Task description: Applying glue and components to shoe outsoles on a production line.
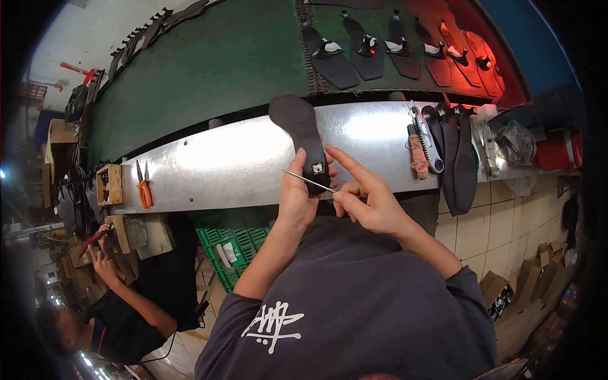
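Observation:
My left hand (pixel 295 196) is closed around the heel end of a black shoe insole (pixel 295 120), held up over the metal ledge with its wide toe end pointing away from me. A small whitish metal-looking piece (pixel 317 169) shows near the insole's heel. My right hand (pixel 373 201) pinches a thin metal rod (pixel 304 178) between thumb and fingers, with its index finger stretched toward the insole. The rod lies across the heel, just below the whitish piece. Whether its handle is inside my right palm is hidden.
Orange-handled pliers (pixel 145 192) and a wooden box (pixel 109 185) lie at the ledge's left. A utility knife (pixel 430 149) and black insoles (pixel 465 174) are at its right. Beyond, a green conveyor belt (pixel 209 63) carries several strapped soles. A co-worker (pixel 130 310) is lower left, above a tiled floor.

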`<state>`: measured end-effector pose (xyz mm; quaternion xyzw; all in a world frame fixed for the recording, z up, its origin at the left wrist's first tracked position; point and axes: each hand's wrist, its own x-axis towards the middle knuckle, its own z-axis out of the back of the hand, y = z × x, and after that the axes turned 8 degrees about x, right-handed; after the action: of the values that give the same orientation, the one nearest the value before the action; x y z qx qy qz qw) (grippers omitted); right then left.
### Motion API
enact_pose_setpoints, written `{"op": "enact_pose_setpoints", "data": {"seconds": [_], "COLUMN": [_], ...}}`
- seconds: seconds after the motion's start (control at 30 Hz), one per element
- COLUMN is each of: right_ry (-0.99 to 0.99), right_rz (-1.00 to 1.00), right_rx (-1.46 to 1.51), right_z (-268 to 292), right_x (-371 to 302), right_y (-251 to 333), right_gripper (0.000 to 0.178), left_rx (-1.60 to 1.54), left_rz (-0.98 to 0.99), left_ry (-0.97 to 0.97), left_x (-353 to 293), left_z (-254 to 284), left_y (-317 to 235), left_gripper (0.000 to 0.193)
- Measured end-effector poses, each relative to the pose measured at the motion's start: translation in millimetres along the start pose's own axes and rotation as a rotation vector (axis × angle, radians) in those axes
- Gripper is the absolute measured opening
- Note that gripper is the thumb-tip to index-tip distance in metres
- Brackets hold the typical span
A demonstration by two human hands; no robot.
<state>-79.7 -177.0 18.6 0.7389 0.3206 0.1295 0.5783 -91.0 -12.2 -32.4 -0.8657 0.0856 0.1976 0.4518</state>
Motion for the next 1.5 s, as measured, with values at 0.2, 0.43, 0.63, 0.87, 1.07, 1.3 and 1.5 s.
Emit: {"op": "enact_pose_setpoints", "data": {"seconds": [0.2, 0.43, 0.63, 0.87, 1.07, 1.3, 1.5], "right_ry": [-0.113, -0.214, -0.24, -0.159, -0.016, -0.003, -0.111], "right_rz": [0.277, 0.666, 0.187, 0.034, -0.16, -0.261, -0.181], "right_rx": [-0.345, -0.492, 0.131, 0.078, 0.383, 0.693, 0.528], "right_z": [0, -1, 13, 22, 9, 5, 1], "right_x": [10, 24, 18, -4, -6, -7, -8], "right_y": [-13, -25, -19, -12, -10, -18, -23], "right_gripper": [0.055, 0.033, 0.026, 0.048, 0.061, 0.054, 0.043], "left_rx": [0.024, -0.159, -0.185, -0.056, -0.012, 0.079, 0.074], "left_rz": [0.008, 0.062, 0.195, -0.019, -0.093, -0.296, -0.308], "left_ry": [-0.159, 0.029, 0.236, 0.099, 0.089, 0.076, 0.047], "left_x": [0, -4, -14, -11, -12, -16, -17], "left_z": [-4, 9, -2, 3, 1, 5, 8], "left_y": [12, 29, 0, -6, -3, 8, 11], "left_gripper": [0.038, 0.038, 0.031, 0.049, 0.065, 0.067, 0.069]}}
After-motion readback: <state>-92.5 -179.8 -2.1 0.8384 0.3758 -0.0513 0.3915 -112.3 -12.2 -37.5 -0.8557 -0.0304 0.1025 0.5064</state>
